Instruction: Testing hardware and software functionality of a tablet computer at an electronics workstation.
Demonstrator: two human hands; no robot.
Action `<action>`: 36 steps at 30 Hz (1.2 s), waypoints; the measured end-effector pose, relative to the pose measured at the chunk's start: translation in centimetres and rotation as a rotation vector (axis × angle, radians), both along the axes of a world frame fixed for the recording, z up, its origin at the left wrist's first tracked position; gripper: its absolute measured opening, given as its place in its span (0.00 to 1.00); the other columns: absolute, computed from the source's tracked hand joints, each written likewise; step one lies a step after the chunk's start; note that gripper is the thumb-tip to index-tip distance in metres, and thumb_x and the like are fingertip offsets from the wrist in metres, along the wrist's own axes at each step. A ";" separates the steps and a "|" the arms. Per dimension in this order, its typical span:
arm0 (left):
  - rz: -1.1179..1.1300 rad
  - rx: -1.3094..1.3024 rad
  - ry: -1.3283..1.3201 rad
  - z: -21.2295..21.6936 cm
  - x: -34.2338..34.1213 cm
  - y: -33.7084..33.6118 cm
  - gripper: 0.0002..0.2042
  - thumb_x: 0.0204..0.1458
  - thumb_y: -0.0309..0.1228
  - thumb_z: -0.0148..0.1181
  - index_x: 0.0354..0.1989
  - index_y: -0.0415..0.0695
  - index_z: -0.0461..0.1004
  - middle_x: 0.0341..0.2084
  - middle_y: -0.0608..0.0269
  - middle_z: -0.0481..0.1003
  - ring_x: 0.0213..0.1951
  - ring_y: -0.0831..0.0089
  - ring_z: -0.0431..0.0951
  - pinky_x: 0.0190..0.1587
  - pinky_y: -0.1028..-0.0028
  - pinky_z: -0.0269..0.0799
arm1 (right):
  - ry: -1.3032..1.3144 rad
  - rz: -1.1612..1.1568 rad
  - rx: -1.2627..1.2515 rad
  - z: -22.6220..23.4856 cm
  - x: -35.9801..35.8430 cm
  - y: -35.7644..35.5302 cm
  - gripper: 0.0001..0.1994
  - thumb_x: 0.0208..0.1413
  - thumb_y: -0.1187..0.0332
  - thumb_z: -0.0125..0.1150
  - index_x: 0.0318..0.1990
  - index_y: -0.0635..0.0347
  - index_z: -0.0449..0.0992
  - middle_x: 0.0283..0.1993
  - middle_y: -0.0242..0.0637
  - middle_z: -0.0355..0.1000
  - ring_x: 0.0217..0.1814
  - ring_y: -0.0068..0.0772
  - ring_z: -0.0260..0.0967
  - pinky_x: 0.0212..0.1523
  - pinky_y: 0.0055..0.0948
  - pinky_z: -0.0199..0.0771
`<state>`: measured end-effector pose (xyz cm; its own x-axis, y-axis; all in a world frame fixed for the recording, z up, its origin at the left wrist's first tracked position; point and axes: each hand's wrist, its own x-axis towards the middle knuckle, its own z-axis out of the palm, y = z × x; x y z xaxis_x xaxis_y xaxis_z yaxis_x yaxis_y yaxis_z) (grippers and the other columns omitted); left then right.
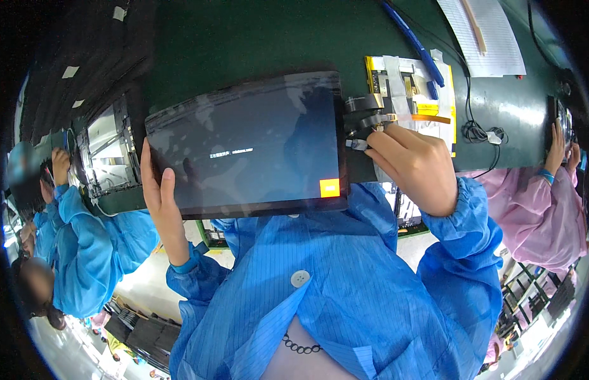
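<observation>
A dark tablet screen [256, 126], lit with a small line of text and an orange square in its lower right corner, is tilted above the table's front edge. My left hand [160, 196] grips its left edge, thumb on the front. Off the screen's right edge hang small black parts and a flex cable [377, 119]. My right hand [411, 161] is closed in a pinch at these parts, by a small pale connector [356, 145]. What exactly lies between its fingertips is partly hidden. Just beyond that hand lies a battery-like panel [402, 82] with yellow edges and tape strips.
On the green table [256, 38] lie a blue pen [411, 38], a lined sheet [491, 44] and a tangled black cable [475, 130]. A co-worker in blue [98, 247] handles an opened device frame [107, 152] at left. Another in pink [529, 209] works at right.
</observation>
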<state>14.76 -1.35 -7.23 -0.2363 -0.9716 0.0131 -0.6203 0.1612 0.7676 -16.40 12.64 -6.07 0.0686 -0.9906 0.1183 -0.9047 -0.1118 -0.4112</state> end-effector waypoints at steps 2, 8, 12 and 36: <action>-0.020 -0.015 0.012 0.1 -0.1 0.0 0.27 0.55 0.39 0.48 0.62 0.43 0.57 0.60 0.55 0.57 0.61 0.64 0.57 0.62 0.71 0.47 | -0.030 0.004 0.069 0.2 -0.2 -0.3 0.06 0.46 0.71 0.61 0.30 0.59 0.70 0.25 0.36 0.66 0.25 0.39 0.69 0.25 0.32 0.69; -0.019 -0.022 0.027 0.0 -0.1 0.0 0.30 0.51 0.42 0.51 0.62 0.44 0.57 0.60 0.55 0.58 0.61 0.63 0.57 0.61 0.72 0.48 | -0.052 0.063 0.044 -0.2 -0.7 -0.3 0.06 0.46 0.71 0.61 0.30 0.60 0.70 0.26 0.37 0.67 0.25 0.39 0.70 0.25 0.31 0.70; -0.026 0.009 0.050 0.1 -0.2 0.1 0.31 0.50 0.42 0.52 0.63 0.44 0.56 0.60 0.54 0.57 0.61 0.63 0.57 0.61 0.71 0.48 | -0.093 0.056 0.028 -0.3 -0.7 -0.6 0.06 0.44 0.72 0.53 0.32 0.58 0.67 0.27 0.37 0.66 0.27 0.41 0.70 0.23 0.35 0.69; -0.036 -0.131 0.000 -0.8 1.2 -0.5 0.28 0.52 0.35 0.51 0.62 0.40 0.54 0.60 0.51 0.58 0.62 0.58 0.57 0.62 0.65 0.50 | 0.123 -0.038 -0.104 2.9 -4.4 -0.1 0.05 0.45 0.69 0.61 0.29 0.56 0.73 0.27 0.32 0.67 0.24 0.31 0.70 0.22 0.30 0.70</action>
<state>15.99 -1.85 -8.01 -0.2710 -0.9525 0.1391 -0.6124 0.2821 0.7385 -20.77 12.53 -3.21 0.0511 -0.9756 0.2136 -0.9520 -0.1123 -0.2849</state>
